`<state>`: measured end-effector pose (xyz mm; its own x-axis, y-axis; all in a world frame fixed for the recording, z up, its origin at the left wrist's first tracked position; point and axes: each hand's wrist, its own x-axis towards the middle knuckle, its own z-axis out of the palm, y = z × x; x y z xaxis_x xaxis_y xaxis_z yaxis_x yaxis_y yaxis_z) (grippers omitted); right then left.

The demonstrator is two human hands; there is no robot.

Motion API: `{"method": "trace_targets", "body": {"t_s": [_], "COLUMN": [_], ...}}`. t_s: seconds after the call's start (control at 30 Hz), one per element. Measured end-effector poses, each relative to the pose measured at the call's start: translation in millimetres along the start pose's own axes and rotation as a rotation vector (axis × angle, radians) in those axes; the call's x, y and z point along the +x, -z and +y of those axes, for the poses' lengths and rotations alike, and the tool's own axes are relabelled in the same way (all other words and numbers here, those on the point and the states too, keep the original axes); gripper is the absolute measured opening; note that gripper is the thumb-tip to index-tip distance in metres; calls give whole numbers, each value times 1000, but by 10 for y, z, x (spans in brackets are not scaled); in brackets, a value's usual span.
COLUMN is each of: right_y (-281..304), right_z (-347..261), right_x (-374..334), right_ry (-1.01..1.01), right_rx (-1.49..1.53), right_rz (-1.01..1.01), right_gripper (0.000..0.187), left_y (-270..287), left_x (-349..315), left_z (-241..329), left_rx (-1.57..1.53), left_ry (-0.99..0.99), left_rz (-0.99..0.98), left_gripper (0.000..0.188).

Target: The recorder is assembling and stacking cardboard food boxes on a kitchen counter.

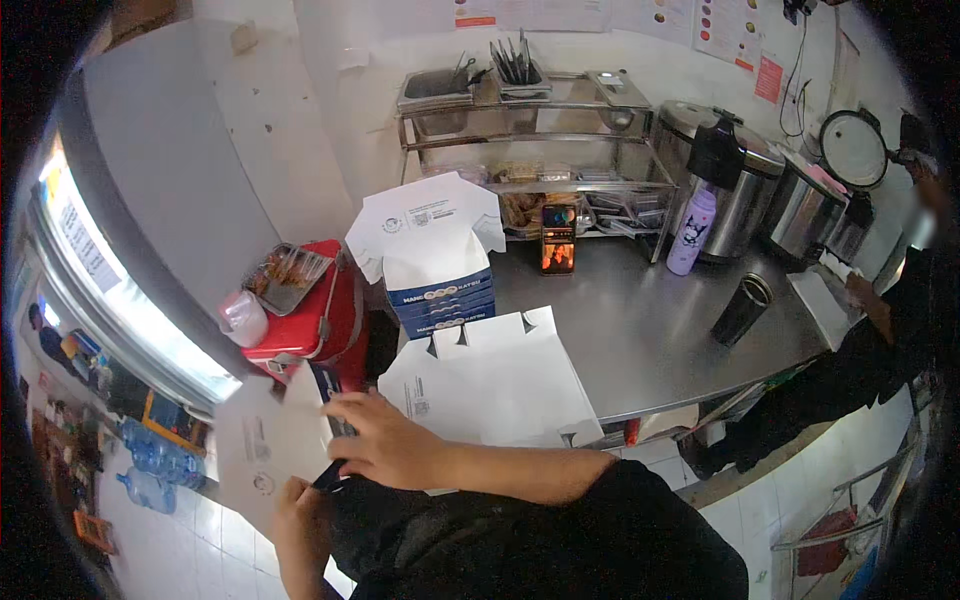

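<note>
Steel table: the metal work table (650,310) ran across the middle, bare metal showing on its right half.
Co-worker: another person in dark clothes (840,395) was at the table's right end.
Rack: a steel rack (655,185) stood at the back against the wall, metal pans on top.
Steel cookers: large rounded pots (745,195) stood at the back right, beside the rack.
Red cooler: the cooler (345,320) sat left of the box stack, a clear-lidded food tray (287,277) on it.
Flat cartons: white unfolded sheets (495,385) lay at the table's near edge, just beyond the right forearm.
Carton in hand: a partly folded white and dark blue carton (250,430) was left of the flat sheets, between the two hands.
Box stack: folded blue-sided boxes (440,300) stood behind the flat sheets, the top one with its white lid raised.
Right hand: the right hand (378,435) was clamped on the carton's blue side wall, fingers bent.
Left hand: the left hand (300,510) was at the carton's near edge, fingers curled; whether they gripped, I could not tell.
Bottle: a purple bottle (692,232) stood before the cookers.
Tumbler: a dark cup (743,310) stood nearer the front.
Phone: a lit phone (558,240) leaned upright before the rack.
</note>
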<state>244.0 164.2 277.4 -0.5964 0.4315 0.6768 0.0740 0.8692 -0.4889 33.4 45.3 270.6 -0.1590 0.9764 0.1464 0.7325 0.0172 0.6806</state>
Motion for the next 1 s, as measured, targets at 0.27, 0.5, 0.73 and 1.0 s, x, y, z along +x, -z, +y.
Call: {"method": "trace_targets", "body": {"t_s": [0.27, 0.5, 0.73, 1.0], "right_y": [-178, -15, 167, 758], "right_z": [160, 70, 102, 205], "right_x": [-137, -38, -56, -73], "right_ry": [56, 70, 75, 48], "right_rx": [126, 174, 274, 201], "right_rz": [-3, 167, -94, -196], "right_gripper": [25, 19, 4, 22], "left_y": [-9, 12, -47, 225], "left_x": [-80, -73, -44, 108], "left_z": [420, 589, 700, 756], "left_rx": [-38, -13, -78, 305], "left_ry": [145, 57, 43, -570], "left_rz": [18, 114, 44, 78], "left_gripper": [80, 84, 86, 12]}}
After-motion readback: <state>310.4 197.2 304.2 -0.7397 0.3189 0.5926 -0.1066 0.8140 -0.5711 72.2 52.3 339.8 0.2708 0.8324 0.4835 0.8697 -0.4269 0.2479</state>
